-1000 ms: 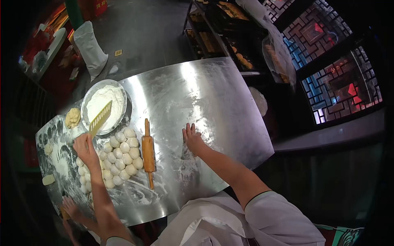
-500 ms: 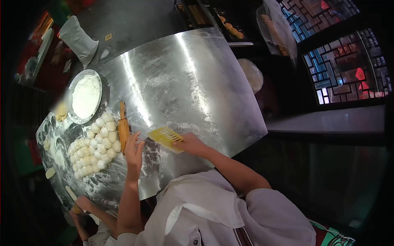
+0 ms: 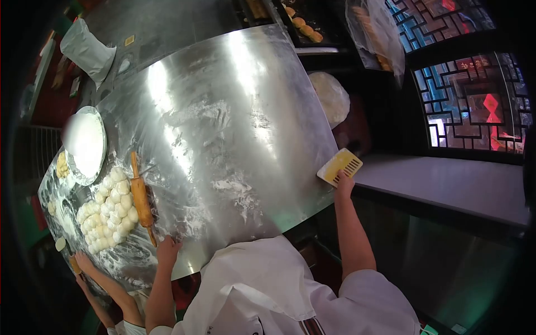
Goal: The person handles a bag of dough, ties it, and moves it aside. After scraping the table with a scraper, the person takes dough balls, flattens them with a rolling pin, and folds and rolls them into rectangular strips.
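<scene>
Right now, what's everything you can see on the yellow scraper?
The yellow scraper is a flat, roughly rectangular card, plastic by the look. It is pale yellow, with a row of dark slots along its right-hand end. It sits tilted at the right edge of the floured steel table. The right hand holds its lower edge from below. Whether it touches the table edge cannot be told.

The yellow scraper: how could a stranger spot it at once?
Find the big floury steel table, then follow its right edge to the person's right hand. It holds a flat yellow scraper with slots along one side, unlike the round wooden rolling pin far left.
</scene>
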A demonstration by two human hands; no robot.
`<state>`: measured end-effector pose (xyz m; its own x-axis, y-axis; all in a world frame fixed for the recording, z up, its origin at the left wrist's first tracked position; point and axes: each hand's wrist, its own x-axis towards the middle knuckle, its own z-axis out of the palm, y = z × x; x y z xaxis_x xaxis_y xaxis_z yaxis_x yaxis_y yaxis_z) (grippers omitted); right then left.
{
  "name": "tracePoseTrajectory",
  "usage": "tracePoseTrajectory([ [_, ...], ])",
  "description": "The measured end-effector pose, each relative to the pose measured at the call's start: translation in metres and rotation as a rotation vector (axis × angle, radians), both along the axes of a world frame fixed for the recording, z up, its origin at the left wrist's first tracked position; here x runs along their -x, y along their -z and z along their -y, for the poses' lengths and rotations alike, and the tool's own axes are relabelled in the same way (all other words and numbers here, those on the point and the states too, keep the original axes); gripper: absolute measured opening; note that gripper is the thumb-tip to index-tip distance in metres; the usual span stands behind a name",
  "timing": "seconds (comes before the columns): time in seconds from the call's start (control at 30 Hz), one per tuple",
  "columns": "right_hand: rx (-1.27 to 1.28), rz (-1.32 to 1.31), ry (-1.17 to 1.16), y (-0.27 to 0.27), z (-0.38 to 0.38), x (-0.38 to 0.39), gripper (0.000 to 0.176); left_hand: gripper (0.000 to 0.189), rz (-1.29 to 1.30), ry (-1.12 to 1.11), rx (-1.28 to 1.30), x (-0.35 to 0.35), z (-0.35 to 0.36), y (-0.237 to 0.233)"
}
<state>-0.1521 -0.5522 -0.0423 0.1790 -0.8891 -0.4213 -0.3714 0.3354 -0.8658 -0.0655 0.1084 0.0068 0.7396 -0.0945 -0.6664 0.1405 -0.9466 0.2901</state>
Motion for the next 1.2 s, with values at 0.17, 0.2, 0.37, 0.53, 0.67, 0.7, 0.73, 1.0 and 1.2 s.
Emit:
tracePoseTrajectory([
  [0.17, 0.048, 0.102, -0.283, 0.024, 0.076, -0.173, 0.025, 0.033, 0.013, -0.017, -0.1, 0.002, 0.0, 0.007],
  [0.2, 0.044, 0.049, -0.325, 0.018, 0.083, -0.21, 0.024, 0.033, 0.004, -0.03, -0.083, 0.002, 0.0, 0.007],
  [0.37, 0.139, -0.141, -0.548, -0.004, 0.075, -0.371, 0.027, 0.033, 0.009, -0.087, -0.066, 0.001, 0.0, 0.011],
  [0.53, 0.162, -0.191, -0.828, -0.024, 0.0, -0.499, 0.026, 0.031, -0.03, -0.143, -0.056, -0.003, 0.009, -0.002],
  [0.67, 0.21, -0.091, -1.247, -0.032, -0.125, -0.561, 0.03, 0.029, -0.003, -0.142, -0.049, -0.003, 0.009, -0.005],
  [0.7, 0.244, -0.073, -1.338, -0.021, -0.159, -0.574, 0.031, 0.029, 0.007, -0.145, -0.034, -0.002, 0.008, -0.003],
  [0.73, 0.277, -0.056, -1.427, -0.01, -0.197, -0.581, 0.032, 0.028, 0.016, -0.145, -0.017, 0.0, 0.007, -0.001],
  [1.0, 0.286, -0.004, -1.734, -0.073, -0.433, -0.407, 0.042, 0.028, 0.029, -0.196, 0.012, -0.001, 0.007, -0.003],
  [1.2, 0.202, -0.019, -1.188, -0.058, -0.171, -0.382, 0.022, 0.024, 0.15, -0.19, 0.093, 0.008, 0.011, -0.015],
])
